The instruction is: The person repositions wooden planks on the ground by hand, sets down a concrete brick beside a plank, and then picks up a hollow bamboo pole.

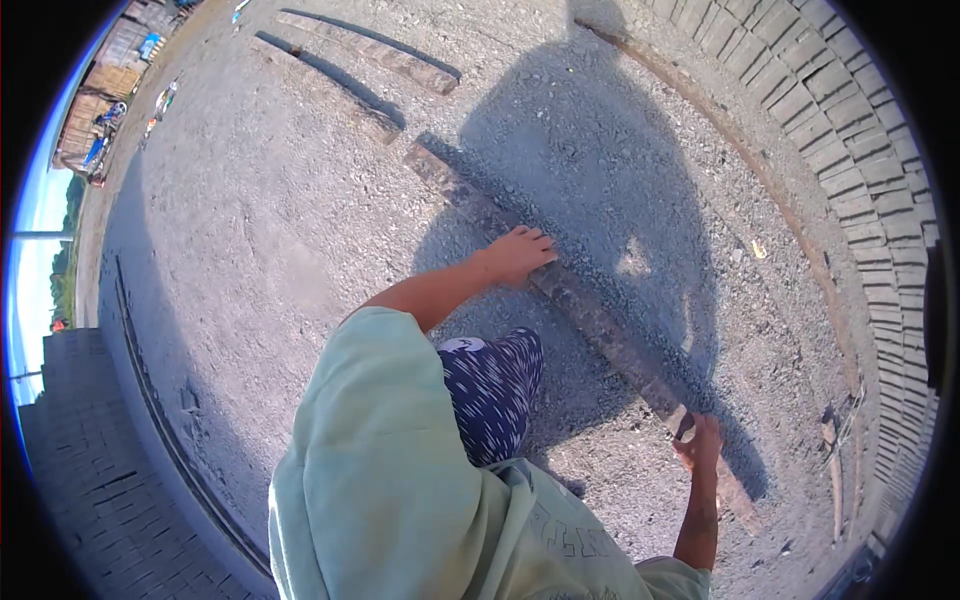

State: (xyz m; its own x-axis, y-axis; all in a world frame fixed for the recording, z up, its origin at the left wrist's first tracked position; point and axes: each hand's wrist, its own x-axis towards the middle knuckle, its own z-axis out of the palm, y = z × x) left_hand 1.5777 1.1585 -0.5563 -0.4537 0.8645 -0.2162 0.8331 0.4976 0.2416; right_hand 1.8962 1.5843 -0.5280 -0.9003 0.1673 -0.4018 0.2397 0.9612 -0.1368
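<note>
A long, weathered wooden beam lies slantwise over the gravel in front of me, from upper left to lower right. Around its middle part, the fingers of my left hand curl over the top and far edge. My right hand grips it close to its lower right end, fingers bent round the side. Just past that hand, a paler length of wood continues in line; I cannot tell whether it is the same piece. The undersides of both hands are hidden.
Two more wooden beams rest on the gravel at the far left. Stacked grey blocks curve along the right, and another block stack stands at lower left. Thin sticks lie at the right. My shadow falls across the ground.
</note>
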